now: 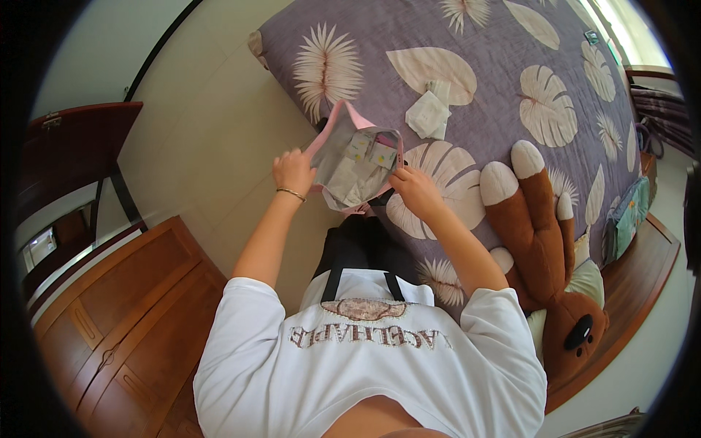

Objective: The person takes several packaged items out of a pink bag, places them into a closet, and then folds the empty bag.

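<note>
Between my hands hangs a pink bag (328, 135) with a grey lining, its mouth spread wide. My left hand (294, 174), with a bangle at the wrist, grips the left rim. On the opposite rim, the fingers of my right hand (416, 189) are closed near a dark strap. Inside the bag lie white folded items (350, 178) and small patterned packets (358, 147), with a bit of purple beside them. Beyond the bag, a few folded white pads or diapers (429, 115) rest on the bed; their exact kind is unclear.
A purple leaf-print bedspread (378, 33) covers the bed ahead and to my right. A brown teddy bear (539, 230) lies along the right, near the wooden headboard (646, 257). A wooden cabinet (120, 328) stands at my left, beside the tiled floor (219, 109).
</note>
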Available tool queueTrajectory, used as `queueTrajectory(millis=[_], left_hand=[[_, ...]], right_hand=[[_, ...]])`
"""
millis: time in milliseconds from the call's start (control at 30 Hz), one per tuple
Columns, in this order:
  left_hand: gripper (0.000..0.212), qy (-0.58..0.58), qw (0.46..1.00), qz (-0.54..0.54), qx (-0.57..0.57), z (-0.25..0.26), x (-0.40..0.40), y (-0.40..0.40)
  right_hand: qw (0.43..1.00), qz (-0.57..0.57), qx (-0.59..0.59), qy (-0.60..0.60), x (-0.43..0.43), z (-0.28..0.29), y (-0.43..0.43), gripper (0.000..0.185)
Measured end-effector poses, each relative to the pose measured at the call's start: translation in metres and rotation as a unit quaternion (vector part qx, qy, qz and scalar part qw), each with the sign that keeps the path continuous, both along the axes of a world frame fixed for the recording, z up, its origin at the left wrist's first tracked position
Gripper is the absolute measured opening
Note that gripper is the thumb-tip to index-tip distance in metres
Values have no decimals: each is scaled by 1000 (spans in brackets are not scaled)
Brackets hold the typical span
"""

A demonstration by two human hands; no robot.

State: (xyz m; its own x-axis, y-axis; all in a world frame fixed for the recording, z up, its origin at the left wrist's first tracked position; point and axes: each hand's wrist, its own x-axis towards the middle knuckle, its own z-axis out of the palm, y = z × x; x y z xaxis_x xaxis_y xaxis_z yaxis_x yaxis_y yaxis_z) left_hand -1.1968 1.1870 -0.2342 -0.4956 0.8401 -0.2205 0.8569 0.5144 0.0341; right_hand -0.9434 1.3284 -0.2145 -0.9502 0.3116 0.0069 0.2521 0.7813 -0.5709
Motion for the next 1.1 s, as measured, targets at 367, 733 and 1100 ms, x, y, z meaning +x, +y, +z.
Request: queueTrajectory(millis=[367, 733, 1100], left_hand=[[46, -468, 872, 144, 10, 49, 9, -27], [45, -420, 858, 89, 281, 248, 62, -20], [41, -117, 933, -60, 336, 264, 34, -20]], right_hand=[[990, 101, 38, 93, 60, 94, -11, 23], [976, -12, 200, 82, 99, 190, 7, 15], [978, 106, 141, -113, -73, 294, -38, 30]])
